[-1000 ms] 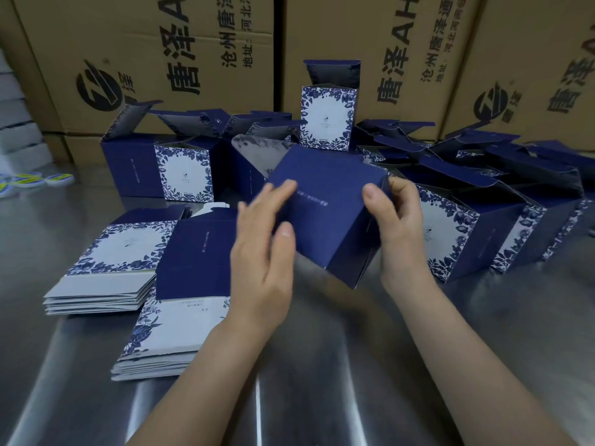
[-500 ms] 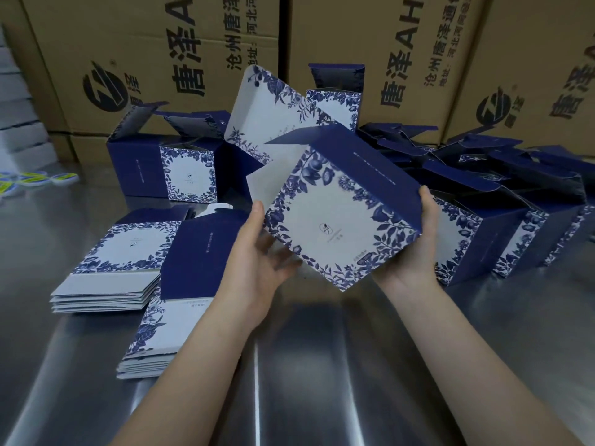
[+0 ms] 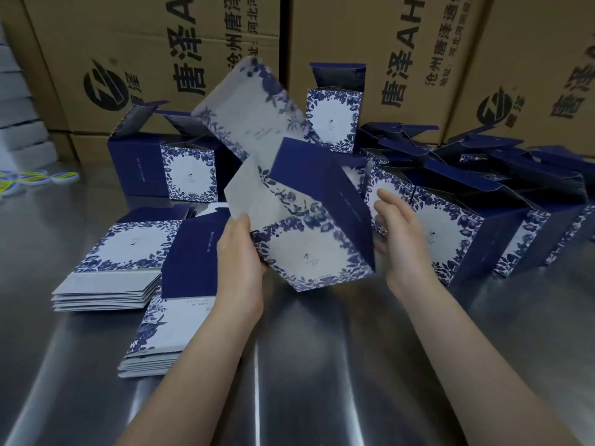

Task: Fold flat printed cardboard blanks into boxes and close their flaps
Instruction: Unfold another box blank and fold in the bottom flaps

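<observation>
Moved: right hand [image 3: 402, 233] off navy-and-white floral cardboard box [image 3: 309, 252], fingers straight and spread | box at its 9 o'clock, above steel surface [image 3: 322, 365] | left hand [image 3: 240, 255] grips left corner | open flaps toward 11 o'clock

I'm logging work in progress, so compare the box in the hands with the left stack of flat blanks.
The held box is opened up into a volume; the left stack of blanks lies flat. The held box is tilted above the table, in the grip of the left hand; the stack rests on it. Both show a blue floral border round a white panel.
</observation>
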Available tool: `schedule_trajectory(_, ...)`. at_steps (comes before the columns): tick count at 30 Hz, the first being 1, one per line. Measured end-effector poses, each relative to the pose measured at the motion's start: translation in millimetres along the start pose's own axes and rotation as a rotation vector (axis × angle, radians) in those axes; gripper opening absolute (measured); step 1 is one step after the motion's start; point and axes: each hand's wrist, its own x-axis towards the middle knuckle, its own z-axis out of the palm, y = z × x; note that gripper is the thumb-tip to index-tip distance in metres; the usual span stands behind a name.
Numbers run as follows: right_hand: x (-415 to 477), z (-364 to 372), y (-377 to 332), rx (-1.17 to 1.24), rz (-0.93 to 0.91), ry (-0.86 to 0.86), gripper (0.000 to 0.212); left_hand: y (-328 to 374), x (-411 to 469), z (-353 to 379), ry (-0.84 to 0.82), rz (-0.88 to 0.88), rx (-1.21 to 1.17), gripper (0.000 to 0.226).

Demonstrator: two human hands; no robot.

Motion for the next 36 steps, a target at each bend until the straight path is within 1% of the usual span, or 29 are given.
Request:
schedule_trajectory(1, -1.2, 0.7, 0.2, -0.042, -0.087, 0.035, 0.027, -0.3, -1.0, -0.3, 0.023, 0.059, 0.061, 0.027)
schedule_trajectory(3, -4.3, 2.1, -0.8, -0.058, -0.203, 0.027, 0.026, 0.3, -5.4, 0.0, 0.051, 0.17, 0.17, 0.029)
schedule_trajectory(5, -8.0, 3.9, -1.0, -0.052, -0.264, -0.054, 0.024, -0.1, -9.9, 0.4, 0.037, 0.249, 0.261, 0.029)
schedule_trajectory(7, -13.3, 6.4, -0.9, -0.092, -0.348, -0.159, 0.032, -1.8, -13.4, 1.5, 0.028, 0.289, 0.319, 0.034)
schedule_trajectory(9, -19.8, 11.2, -1.4, -0.134, -0.423, -0.261, 0.041, -4.1, -14.8, 2.3, 0.019, 0.316, 0.325, 0.043)
schedule_trajectory(11, -25.0, 15.4, -1.5, -0.16, -0.438, -0.333, 0.052, -5.7, -16.6, 3.7, -0.007, 0.342, 0.32, 0.043)
schedule_trajectory(13, -28.2, 16.9, -1.8, -0.208, -0.439, -0.351, 0.06, -6.5, -17.1, 4.1, -0.021, 0.349, 0.322, 0.042)
schedule_trajectory(15, -30.6, 17.6, -2.7, -0.256, -0.444, -0.336, 0.065, -6.9, -16.6, 3.1, -0.041, 0.351, 0.309, 0.039)
schedule_trajectory(18, -31.2, 18.0, 0.3, -0.336, -0.447, -0.282, 0.081, -7.0, -18.0, 4.0, -0.062, 0.395, 0.329, 0.032)
schedule_trajectory(19, -31.2, 18.7, 1.4, -0.362, -0.45, -0.26, 0.083, -7.5, -18.7, 4.8, -0.057, 0.405, 0.33, 0.031)
schedule_trajectory(21, -32.2, 20.3, 2.6, -0.355, -0.474, -0.23, 0.074, -7.7, -19.5, 5.9, -0.054, 0.406, 0.319, 0.03)
schedule_trajectory(24, -33.0, 21.2, 2.0, -0.301, -0.515, -0.198, 0.046, -9.3, -18.1, 5.5, -0.062, 0.406, 0.324, 0.027)
schedule_trajectory(26, -35.1, 21.5, 1.2, -0.296, -0.548, -0.18, 0.038, -10.0, -18.2, 4.8, -0.063, 0.399, 0.347, 0.031)
schedule_trajectory(27, -36.1, 21.9, 1.6, -0.282, -0.547, -0.18, 0.036, -9.8, -19.5, 5.0, -0.05, 0.384, 0.355, 0.034)
schedule_trajectory(28, -36.9, 22.0, 2.7, -0.264, -0.538, -0.177, 0.03, -9.9, -21.0, 5.4, -0.038, 0.369, 0.344, 0.033)
schedule_trajectory(29, -37.1, 21.7, 4.3, -0.244, -0.523, -0.175, 0.022, -9.4, -22.4, 6.2, -0.025, 0.348, 0.32, 0.026)
schedule_trajectory(30, -36.8, 21.1, 6.9, -0.223, -0.498, -0.165, 0.018, -7.6, -24.1, 7.9, -0.016, 0.321, 0.306, 0.018)
schedule_trajectory(31, -36.0, 20.8, 9.5, -0.198, -0.454, -0.156, 0.019, -5.9, -25.3, 9.4, -0.011, 0.3, 0.304, 0.018)
schedule_trajectory(33, -32.8, 18.1, 14.6, -0.166, -0.374, -0.137, 0.032, -4.9, -27.0, 11.5, -0.031, 0.273, 0.268, 0.019)
schedule_trajectory(36, -28.4, 17.2, 17.8, -0.14, -0.298, -0.099, 0.035, -6.9, -25.9, 10.9, -0.026, 0.265, 0.27, 0.023)
